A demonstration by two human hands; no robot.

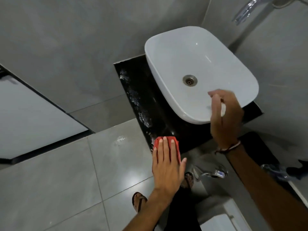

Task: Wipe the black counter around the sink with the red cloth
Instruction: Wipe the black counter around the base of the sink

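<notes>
A white basin (196, 64) sits on the black counter (150, 104), which shows wet, foamy streaks along its left edge. My left hand (166, 165) lies flat, fingers together, pressing the folded red cloth (173, 144) onto the counter's near left corner. The cloth is mostly covered by my fingers. My right hand (225, 117) hovers over the basin's near rim with its fingers loosely curled. It looks blurred, and something small and pale shows under the fingers; I cannot tell what it is.
Grey tiled walls surround the counter. A chrome tap (246, 10) shows at the top right. Below the counter are a chrome valve (215, 172), the grey tiled floor (66, 180) and my sandalled feet (139, 201). A white door (25, 114) is at the left.
</notes>
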